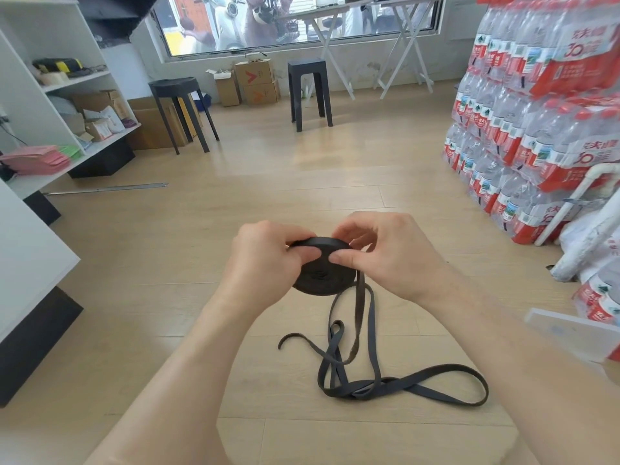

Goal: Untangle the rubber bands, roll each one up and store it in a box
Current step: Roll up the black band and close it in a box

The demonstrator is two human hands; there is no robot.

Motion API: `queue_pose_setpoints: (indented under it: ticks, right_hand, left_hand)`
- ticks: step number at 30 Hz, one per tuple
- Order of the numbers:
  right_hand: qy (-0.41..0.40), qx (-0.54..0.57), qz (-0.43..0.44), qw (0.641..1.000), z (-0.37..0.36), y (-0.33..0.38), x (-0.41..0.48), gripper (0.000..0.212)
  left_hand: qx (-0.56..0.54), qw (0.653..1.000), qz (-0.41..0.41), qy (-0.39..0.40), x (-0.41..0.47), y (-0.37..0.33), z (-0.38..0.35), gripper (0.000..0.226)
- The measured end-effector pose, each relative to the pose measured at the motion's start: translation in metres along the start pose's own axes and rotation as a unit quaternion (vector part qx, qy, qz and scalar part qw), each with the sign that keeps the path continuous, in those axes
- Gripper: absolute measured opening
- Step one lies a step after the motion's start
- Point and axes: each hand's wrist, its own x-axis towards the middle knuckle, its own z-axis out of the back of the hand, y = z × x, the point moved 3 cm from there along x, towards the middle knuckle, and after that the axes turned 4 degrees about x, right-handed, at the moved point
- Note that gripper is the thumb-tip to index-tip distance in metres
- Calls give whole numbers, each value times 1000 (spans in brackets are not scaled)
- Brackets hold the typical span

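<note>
- My left hand (pixel 265 260) grips the rubber band coil (pixel 318 278) by face and rim. My right hand (pixel 385 253) pinches the outer wrap.
- The coil is held above the floor (pixel 268 182). Its loose tail (pixel 360 391) lies there in crossed loops.
- In my judgement, I should feed the tail flat under light tension and clear each crossing before it reaches the coil.

We see bright daylight from the window (pixel 302 21) at upper centre — soft shadows, edges bowed and blurred.
</note>
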Motion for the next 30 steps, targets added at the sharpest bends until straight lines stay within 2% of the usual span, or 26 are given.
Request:
queue_pose_setpoints:
  ticks: [4,11,22,30]
  right_hand:
    - [-19,23,-12,999,3,-2,0,18]
    - [-34,18,-28,999,5,-4,0,14]
    - [-42,145,-84,985,6,-11,1,20]
    - [-48,229,-144,961,5,-13,-2,18]
  left_hand:
    - [-76,996,41,-25,3,4,2,17]
    - [-112,992,51,-19,5,7,-2,18]
    - [-209,974,80,-16,4,8,2,31]
    - [-287,948,137,-13,5,14,1,12]
